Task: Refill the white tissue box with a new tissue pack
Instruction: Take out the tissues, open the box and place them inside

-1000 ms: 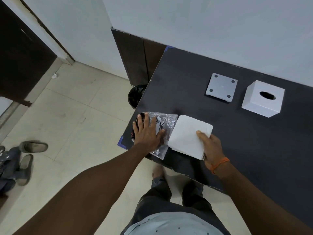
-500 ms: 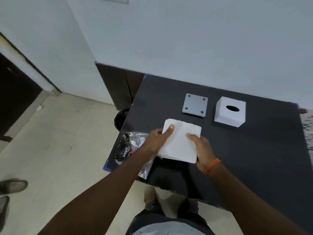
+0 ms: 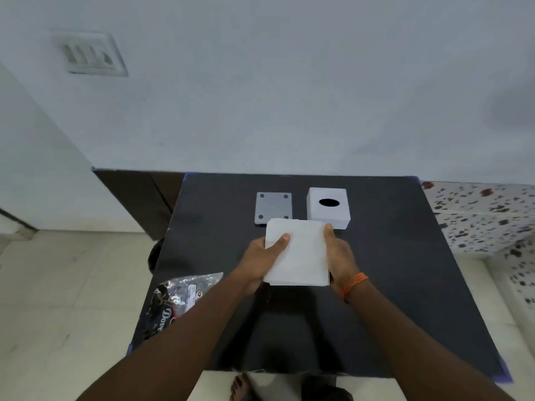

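A white stack of tissues [image 3: 299,253] is held above the black table [image 3: 405,285], gripped on both sides. My left hand [image 3: 260,259] clasps its left edge, thumb on top. My right hand [image 3: 340,256] holds its right edge; an orange thread circles that wrist. Beyond the stack stands the white tissue box [image 3: 328,207] with its dark oval slot facing up. The box's grey base plate [image 3: 273,207], with four dark feet, lies flat to the left of the box.
An empty clear plastic wrapper [image 3: 176,299] with dark print lies at the table's front left corner. A dark bin [image 3: 155,253] sits on the floor by the table's left edge. A speckled counter [image 3: 486,215] adjoins the right side. The wall is close behind.
My left hand left the wrapper and took the stack's left edge. Both hands carried the stack away from the wrapper toward the table's middle, nearer the box. The view swung right.
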